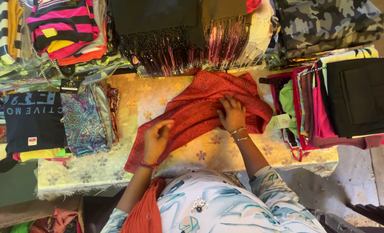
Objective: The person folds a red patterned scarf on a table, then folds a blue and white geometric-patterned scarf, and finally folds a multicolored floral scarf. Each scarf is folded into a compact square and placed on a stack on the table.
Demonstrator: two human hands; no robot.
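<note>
Head view, the only one I have. I record a red patterned cloth (200,108) lying across the middle of the bench (92,168), which is covered by a pale yellow sheet with a flower print. The cloth runs on a slant from the near left up to the far right, where it is bunched into folds.

The right hand (232,114) lies flat on the cloth near its bunched far end, fingers spread and pressing down on the fabric; the grip is open, palm on the cloth, nothing clasped. Thin bangles sit at that wrist. The left hand (156,139) rests on the lower left part of the same cloth, fingers curled over an edge of it. I cannot tell whether fabric is actually pinched there. A beaded band sits at that wrist.

Around the cloth I note the following. To the left, a paisley-print garment (83,121) in blue and pink lies folded just beside a dark blue printed shirt (32,118). At far left stands a pink and black striped stack (64,26). Directly beyond the cloth hangs a dark fringed shawl (174,41), its fringe reaching down to the bench. At far right is a camouflage fabric stack (330,23), and below it a folded black garment (364,95) on top of pink and maroon pieces (319,121). A paper tag (281,121) lies just beside the cloth's right end.
</note>
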